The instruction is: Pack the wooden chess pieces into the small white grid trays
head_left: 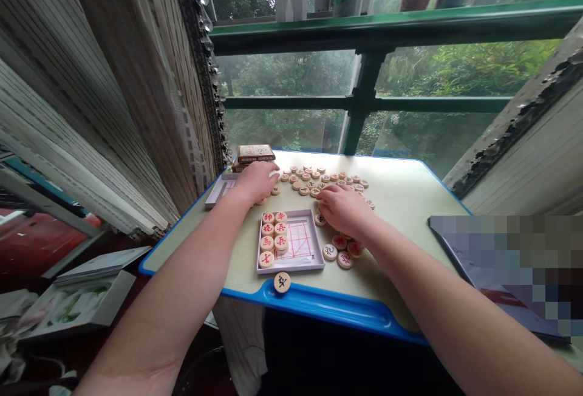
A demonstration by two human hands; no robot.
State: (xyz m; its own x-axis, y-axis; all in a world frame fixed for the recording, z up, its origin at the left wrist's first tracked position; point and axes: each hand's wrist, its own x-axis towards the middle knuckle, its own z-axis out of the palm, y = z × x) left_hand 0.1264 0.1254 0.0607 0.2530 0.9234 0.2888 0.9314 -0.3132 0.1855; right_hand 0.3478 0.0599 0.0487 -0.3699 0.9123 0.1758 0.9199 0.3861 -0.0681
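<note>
A shallow white box (pixel 306 262) lies on the desk in front of me, with several round wooden chess pieces (pixel 274 235) lined up along its left side, red characters up. Many more pieces (pixel 319 178) are scattered behind it, and a few (pixel 339 255) lie to its right. My left hand (pixel 255 182) rests palm down on pieces at the far left of the scatter, fingers curled over them. My right hand (pixel 342 209) lies just right of the box's far corner, fingers bent down onto pieces. One black-marked piece (pixel 282 282) sits in the desk's front groove.
The pale desk (pixel 410 201) has a blue rim and stands against a green-framed window. A box lid (pixel 220 191) and a small stack of books (pixel 254 155) lie at the far left corner. A blurred-out flat item (pixel 505 262) covers the right side. Bamboo blinds hang on the left.
</note>
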